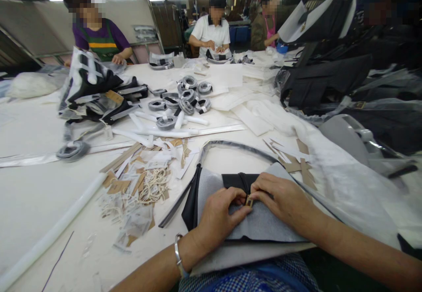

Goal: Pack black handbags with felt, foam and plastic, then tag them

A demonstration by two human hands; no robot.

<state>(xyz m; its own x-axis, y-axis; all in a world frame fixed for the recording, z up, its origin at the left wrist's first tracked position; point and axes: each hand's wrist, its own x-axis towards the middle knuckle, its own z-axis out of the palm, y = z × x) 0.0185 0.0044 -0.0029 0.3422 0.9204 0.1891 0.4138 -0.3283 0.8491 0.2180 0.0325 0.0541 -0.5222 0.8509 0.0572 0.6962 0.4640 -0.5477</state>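
A black handbag (240,180) lies at the table's near edge, its front covered with a grey protective sheet (211,182). Its plastic-wrapped handle (237,144) arches away from me. On the bag's front sits a small gold-coloured clasp (249,201). My left hand (222,210), with a silver bangle at the wrist, pinches the clasp from the left. From the right, my right hand (275,197) closes its fingers at the clasp's upper edge, by a dark strap. The fingertips partly hide the clasp.
Cardboard scraps, paper strips and a heap of white strings (156,184) lie left of the bag. Beyond are coiled grey straps (187,95) and a pile of bags (95,90). Dark bags (326,81) are stacked at right. Several people work across the table (26,204).
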